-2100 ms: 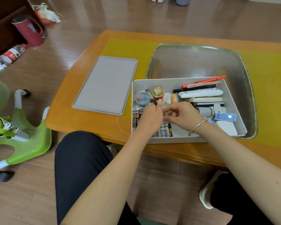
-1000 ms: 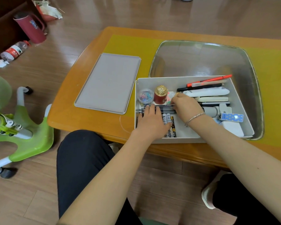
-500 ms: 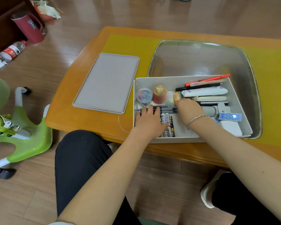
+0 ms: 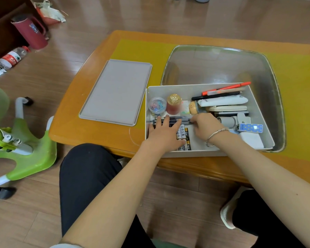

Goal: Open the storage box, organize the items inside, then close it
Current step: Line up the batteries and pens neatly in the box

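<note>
White plastic storage box point(image 4: 200, 153), open, sits at the near edge of the orange wooden desk point(image 4: 100, 133), right in front of the person.

Left hand point(image 4: 164, 134) is inside the box at its near-left corner, fingers spread and straight, palm down, fingertips resting on the bundle of dark pens point(image 4: 175, 120). It also covers part of the row of AA batteries point(image 4: 183, 138), which lie with long axes pointing away from the person.

Right hand point(image 4: 207, 127) is just beside the left, fingers curled toward the right end of the same pens; looks like a pinch on them, but the fingertips are hidden, so can't confirm.

Key relation: the pens' long axis runs left-right across the box, directly ahead of both hands, one hand near each end. Left hand is nearer the left wall. My read: squaring the bundle up, or sliding it, needs both ends moved together.

Beyond the pens: a clear round tub of coloured clips point(image 4: 157, 106) and a red jar with gold lid point(image 4: 174, 105), upright, side by side. Far right of the box: an orange pen point(image 4: 227, 87) plus white cases, all lying left-right.

Grey flat box lid point(image 4: 116, 92) is on the desk left of the box, apart from it. Not yet closed.
</note>
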